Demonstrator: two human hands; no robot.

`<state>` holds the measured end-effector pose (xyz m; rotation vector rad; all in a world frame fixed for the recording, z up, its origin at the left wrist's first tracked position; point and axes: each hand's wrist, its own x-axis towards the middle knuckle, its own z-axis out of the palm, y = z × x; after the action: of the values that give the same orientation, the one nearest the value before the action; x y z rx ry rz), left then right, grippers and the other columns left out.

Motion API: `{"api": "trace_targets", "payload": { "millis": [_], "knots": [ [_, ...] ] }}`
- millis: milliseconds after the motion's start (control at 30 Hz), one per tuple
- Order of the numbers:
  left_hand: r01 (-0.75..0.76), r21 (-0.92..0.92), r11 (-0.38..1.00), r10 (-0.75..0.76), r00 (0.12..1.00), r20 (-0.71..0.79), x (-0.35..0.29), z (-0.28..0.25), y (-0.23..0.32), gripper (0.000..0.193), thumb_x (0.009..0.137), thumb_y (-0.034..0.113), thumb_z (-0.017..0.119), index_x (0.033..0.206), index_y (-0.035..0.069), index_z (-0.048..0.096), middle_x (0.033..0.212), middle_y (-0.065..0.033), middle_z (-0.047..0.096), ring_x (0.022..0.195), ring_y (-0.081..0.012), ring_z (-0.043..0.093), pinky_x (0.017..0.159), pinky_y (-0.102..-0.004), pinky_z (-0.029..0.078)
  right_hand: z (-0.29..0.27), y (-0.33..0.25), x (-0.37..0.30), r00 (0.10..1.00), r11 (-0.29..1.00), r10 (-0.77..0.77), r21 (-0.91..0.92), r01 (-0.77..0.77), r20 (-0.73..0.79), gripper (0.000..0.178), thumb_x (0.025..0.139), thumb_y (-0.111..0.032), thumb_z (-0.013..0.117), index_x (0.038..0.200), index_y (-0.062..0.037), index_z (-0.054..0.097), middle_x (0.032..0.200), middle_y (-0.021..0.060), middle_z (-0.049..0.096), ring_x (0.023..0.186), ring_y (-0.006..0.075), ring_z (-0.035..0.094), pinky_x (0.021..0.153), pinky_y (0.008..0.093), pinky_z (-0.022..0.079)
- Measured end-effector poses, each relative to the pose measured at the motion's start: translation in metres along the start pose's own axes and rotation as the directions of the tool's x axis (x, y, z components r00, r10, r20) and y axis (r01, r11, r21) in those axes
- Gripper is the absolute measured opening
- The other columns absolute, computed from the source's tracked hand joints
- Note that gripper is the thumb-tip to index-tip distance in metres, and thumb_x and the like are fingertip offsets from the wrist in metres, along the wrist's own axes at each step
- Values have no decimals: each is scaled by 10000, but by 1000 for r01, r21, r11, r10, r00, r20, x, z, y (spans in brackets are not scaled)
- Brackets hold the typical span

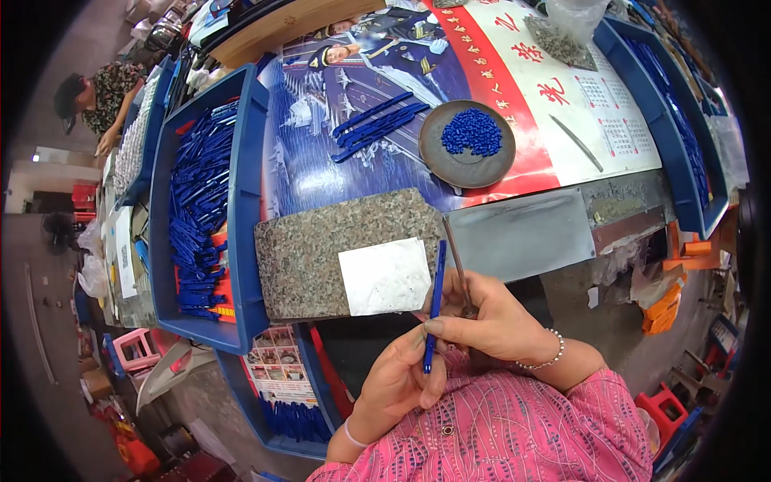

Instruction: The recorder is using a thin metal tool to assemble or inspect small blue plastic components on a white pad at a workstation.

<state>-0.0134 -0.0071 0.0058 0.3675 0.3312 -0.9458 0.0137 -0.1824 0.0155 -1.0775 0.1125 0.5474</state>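
Observation:
Over my lap, the fingertips of my left hand [395, 379] close round the lower end of a slender blue stick-shaped piece [436, 289], which stands nearly upright. The thumb of my right hand [502, 321] presses on the same piece from the right. Also in my right hand is a thin metal rod tool [454, 251] with a darker handle, its tip pointing up and away. A white paper square [385, 277] lies on the speckled stone slab [321, 241] just beyond my hands. Farther off, a round dish [438, 165] holds many tiny blue pieces [472, 132].
Similar blue pieces [377, 127] lie on the poster-covered table. Blue crates [249, 201] of them stand at left, lower left and far right [642, 104]. A curved metal blade [577, 143] and a grey plate [522, 237] lie to the right. Another person [108, 100] sits at far left.

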Motion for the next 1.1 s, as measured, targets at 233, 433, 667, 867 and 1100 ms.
{"api": "trace_targets", "payload": {
  "millis": [233, 433, 667, 867, 1100],
  "knots": [
    [16, -183, 983, -18, 1000, -9, 1, -1, -4, 275, 924, 221, 473, 1111, 21, 442, 740, -117, 572, 490, -146, 508, 453, -230, 417, -5, 4, -1, 998, 988, 12, -154, -3, 58, 228, 834, -82, 607, 1011, 5, 493, 852, 30, 570, 693, 65, 554, 588, 192, 437],
    [-80, -78, 994, 73, 993, -95, 0, 6, -2, 315, 925, 219, 473, 1158, 10, 440, 685, -82, 551, 489, -125, 493, 454, -220, 411, -4, 0, -5, 989, 974, 26, -226, 7, 145, 267, 837, -38, 541, 1088, 30, 484, 817, 29, 586, 651, 60, 576, 574, 190, 420],
    [-134, 83, 988, 143, 983, -119, 0, 6, -4, 310, 927, 227, 474, 1131, -5, 463, 671, -75, 552, 488, -125, 502, 451, -221, 412, 1, 9, -9, 996, 987, -21, -158, 35, 92, 299, 784, -85, 584, 1061, 11, 529, 678, -14, 469, 597, 50, 412, 536, 211, 356],
    [-191, 185, 964, 212, 971, -106, -1, 2, -5, 279, 918, 237, 496, 1031, -18, 494, 698, -101, 584, 490, -134, 530, 456, -216, 430, 0, 10, -5, 982, 960, -24, -269, 75, 188, 315, 803, 61, 436, 1117, 51, 441, 848, 82, 598, 703, 134, 649, 651, 239, 488],
    [-211, 305, 929, 267, 951, -155, 5, 6, -8, 274, 931, 238, 474, 1030, -17, 482, 678, -104, 580, 469, -146, 525, 457, -221, 438, 11, 14, -8, 995, 981, -99, -167, 103, 31, 274, 738, -35, 546, 1007, 14, 531, 676, 29, 514, 570, 68, 450, 520, 231, 379]
  ]
}}
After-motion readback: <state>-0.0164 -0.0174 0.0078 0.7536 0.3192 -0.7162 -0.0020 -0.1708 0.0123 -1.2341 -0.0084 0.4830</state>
